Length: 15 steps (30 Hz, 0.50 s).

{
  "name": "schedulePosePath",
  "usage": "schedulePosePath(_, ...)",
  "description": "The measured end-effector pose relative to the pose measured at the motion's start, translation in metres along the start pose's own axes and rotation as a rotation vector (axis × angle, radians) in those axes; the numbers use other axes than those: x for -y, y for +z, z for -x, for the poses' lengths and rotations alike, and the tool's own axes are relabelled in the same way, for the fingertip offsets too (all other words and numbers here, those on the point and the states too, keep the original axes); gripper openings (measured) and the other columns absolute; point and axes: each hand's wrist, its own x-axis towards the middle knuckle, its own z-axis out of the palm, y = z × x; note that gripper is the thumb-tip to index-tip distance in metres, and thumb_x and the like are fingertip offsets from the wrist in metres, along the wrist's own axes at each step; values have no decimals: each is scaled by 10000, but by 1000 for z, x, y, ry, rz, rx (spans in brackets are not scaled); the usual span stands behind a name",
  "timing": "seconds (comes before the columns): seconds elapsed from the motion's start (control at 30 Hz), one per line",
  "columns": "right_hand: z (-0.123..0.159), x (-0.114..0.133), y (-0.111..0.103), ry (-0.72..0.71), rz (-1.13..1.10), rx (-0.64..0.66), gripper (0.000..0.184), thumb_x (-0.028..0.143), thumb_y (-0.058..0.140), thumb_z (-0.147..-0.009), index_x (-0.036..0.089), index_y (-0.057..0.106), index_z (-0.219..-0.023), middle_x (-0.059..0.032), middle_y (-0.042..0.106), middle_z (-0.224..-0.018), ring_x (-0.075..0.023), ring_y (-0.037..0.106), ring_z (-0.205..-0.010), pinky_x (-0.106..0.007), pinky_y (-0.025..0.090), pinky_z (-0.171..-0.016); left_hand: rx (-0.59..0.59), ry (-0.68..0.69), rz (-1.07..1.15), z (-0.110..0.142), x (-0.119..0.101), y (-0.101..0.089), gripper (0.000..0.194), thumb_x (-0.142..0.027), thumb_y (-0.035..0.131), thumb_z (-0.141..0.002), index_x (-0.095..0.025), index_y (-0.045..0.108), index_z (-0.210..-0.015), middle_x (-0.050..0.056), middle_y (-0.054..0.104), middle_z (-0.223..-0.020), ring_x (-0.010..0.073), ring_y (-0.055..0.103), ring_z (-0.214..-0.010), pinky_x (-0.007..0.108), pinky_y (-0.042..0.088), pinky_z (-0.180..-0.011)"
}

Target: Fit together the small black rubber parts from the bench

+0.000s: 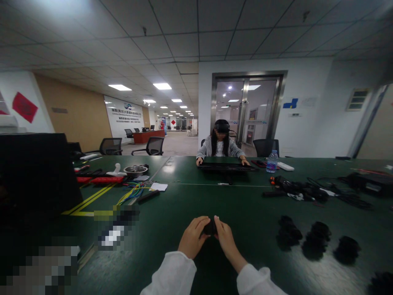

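Note:
Just above the near part of the green table (pixel 172 205), my left hand (pixel 194 235) and my right hand (pixel 226 237) hold a small black object (pixel 210 228) between them. The fingers of both hands are closed round its sides, and they cover much of it, so I cannot make out its kind. Off to the right on the table sit several dark, rounded black pieces, among them one piece (pixel 317 237) in the middle and another (pixel 346 248) nearer the right edge.
Across the table a person (pixel 221 141) grips a flat black panel (pixel 227 167). A water bottle (pixel 272 161) and tangled black cables (pixel 301 189) lie right. At left are a black box (pixel 37 176), coloured wires (pixel 132 193), a metal bowl (pixel 135 170) and a black bar (pixel 149 196).

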Motion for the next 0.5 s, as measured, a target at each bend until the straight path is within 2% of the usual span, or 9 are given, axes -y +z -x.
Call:
schedulePosePath(0.37,-1,0,-1,0,99,17,503,584,343,-709,135,565,-658,-29,544,-602,-139,505,-560,-240,398,-515,1,-13,38,1,2,-1,462,-97,561,-691,-227,440,-1117,49,519,-1128,183,477,-1052,384,420,-900)
schedulePosePath(0.5,-3,-4,-3,-67,189,-15,512,594,336,-705,143,553,-600,-11,531,-564,-131,477,-538,-227,361,-496,23,-75,118,3,5,3,435,-240,568,-713,-228,445,-1130,61,542,-1098,205,499,-1023,407,427,-876)
